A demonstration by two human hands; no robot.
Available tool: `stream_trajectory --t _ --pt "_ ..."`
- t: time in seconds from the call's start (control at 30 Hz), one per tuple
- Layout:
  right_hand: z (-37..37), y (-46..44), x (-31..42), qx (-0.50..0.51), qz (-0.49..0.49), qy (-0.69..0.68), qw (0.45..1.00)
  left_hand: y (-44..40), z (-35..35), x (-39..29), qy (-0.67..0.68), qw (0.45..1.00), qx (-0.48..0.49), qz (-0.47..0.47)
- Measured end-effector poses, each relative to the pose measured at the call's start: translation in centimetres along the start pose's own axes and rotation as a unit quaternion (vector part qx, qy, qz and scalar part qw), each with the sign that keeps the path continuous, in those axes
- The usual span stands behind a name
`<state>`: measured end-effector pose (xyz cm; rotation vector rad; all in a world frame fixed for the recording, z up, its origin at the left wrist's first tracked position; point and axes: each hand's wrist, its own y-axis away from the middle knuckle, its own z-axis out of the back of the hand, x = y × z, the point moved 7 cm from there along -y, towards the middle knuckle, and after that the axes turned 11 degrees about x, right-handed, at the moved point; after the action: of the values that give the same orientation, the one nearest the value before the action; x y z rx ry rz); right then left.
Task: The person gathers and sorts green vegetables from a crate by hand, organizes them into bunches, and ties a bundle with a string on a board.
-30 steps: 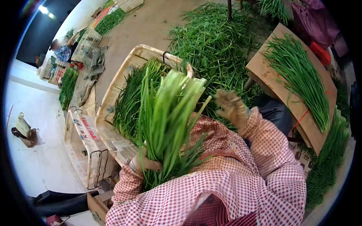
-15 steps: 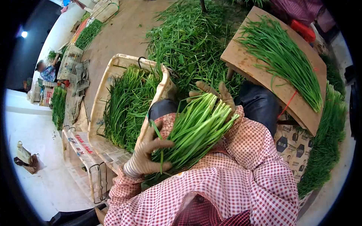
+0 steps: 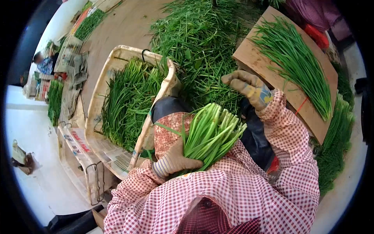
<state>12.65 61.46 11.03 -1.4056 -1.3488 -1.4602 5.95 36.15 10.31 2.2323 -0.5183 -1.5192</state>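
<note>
My left hand (image 3: 177, 158), in a tan work glove, is closed around a bunch of garlic chives (image 3: 212, 134) over my lap. The pale cut stems point up and away from me, and the green leaves run back under my hand. A few loose blades stick out to the left of the bunch. My right hand (image 3: 249, 87), gloved too, is raised beyond the bunch and apart from it, near the cardboard-topped table. Its fingers are loosely bent, with nothing visible in them.
A cream plastic crate (image 3: 95, 111) holding chives stands at my left. Ahead lies a large heap of loose green leaves (image 3: 194, 43). More chives (image 3: 300, 58) lie on the cardboard-topped table (image 3: 269, 72) at right. Another person (image 3: 46, 64) sits far left.
My right hand has left the far side of the bunch and risen to the right. My left hand has closed onto the chives. The view has shifted slightly.
</note>
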Motion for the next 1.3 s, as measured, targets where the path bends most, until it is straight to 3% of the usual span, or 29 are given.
stream_trajectory --t 0.1,0.2,0.23,0.3,0.33,0.37,0.4,0.43,0.47,0.53,0.67,0.7,0.8,0.9,1.07,1.13,1.17,1.3 --pt "-5.3 -1.2 4.5 0.148 0.076 0.363 0.917 -0.2 -0.6 0.4 0.001 1.0 0.007 -0.015" --pt "-10.0 -2.7 2.1 0.312 -0.004 0.377 0.872 -0.2 -0.6 0.2 -0.025 0.998 0.038 -0.04" --pt "-10.3 -3.1 1.5 0.314 -0.004 0.377 0.872 0.1 -0.4 0.4 -0.015 0.999 0.022 -0.036" --pt "-9.1 -4.4 0.0 0.193 -0.061 0.104 0.974 0.5 0.0 0.8 0.001 0.999 0.0 -0.032" --pt "-7.7 -5.7 -1.7 0.165 -0.019 -0.023 0.986 0.7 0.4 0.8 -0.016 0.999 -0.009 -0.041" --pt "-5.3 -7.3 -2.5 0.086 0.086 0.022 0.992 1.0 0.7 0.8 -0.034 0.998 -0.017 -0.047" --pt "-2.1 -8.3 -3.8 0.052 0.061 -0.032 0.996 1.2 0.7 0.8 -0.032 0.998 -0.019 -0.046" --pt "0.1 -8.0 -2.7 -0.064 -0.013 -0.038 0.997 1.4 0.8 0.8 -0.021 0.999 -0.028 -0.04" --pt "2.8 -8.0 -2.1 -0.105 0.007 0.198 0.975 1.5 1.0 0.8 -0.009 0.999 -0.037 -0.035" --pt "3.0 -6.0 0.3 -0.145 0.058 0.277 0.948 1.6 2.0 2.2 0.008 0.998 -0.055 -0.032" --pt "-4.0 -1.4 2.5 0.056 0.045 0.255 0.964 1.5 2.4 2.6 0.039 0.994 -0.094 -0.036" --pt "-5.8 -1.3 3.2 0.127 0.037 0.325 0.936 1.4 2.1 2.2 0.052 0.993 -0.095 -0.052" --pt "-7.6 -0.8 2.4 0.105 -0.018 0.466 0.878 1.0 1.8 1.7 0.03 0.992 -0.102 -0.065" --pt "-7.5 -1.2 0.1 0.164 -0.074 0.459 0.87 1.3 2.2 1.7 -0.055 0.987 -0.15 -0.037" --pt "-8.2 -1.5 -1.4 0.196 -0.057 0.462 0.863 1.2 1.8 2.1 -0.016 0.986 -0.162 -0.037" --pt "-9.4 -1.3 -1.9 0.284 -0.085 0.396 0.869 1.1 1.9 2.3 -0.029 0.987 -0.156 -0.018" --pt "-10.1 -0.2 -2.4 0.317 0.234 0.536 0.747 0.9 2.0 2.6 -0.027 0.988 -0.147 -0.026" --pt "-9.8 -1.4 -3.1 0.305 0.137 0.476 0.813 0.4 2.6 2.7 -0.024 0.993 -0.119 -0.003"
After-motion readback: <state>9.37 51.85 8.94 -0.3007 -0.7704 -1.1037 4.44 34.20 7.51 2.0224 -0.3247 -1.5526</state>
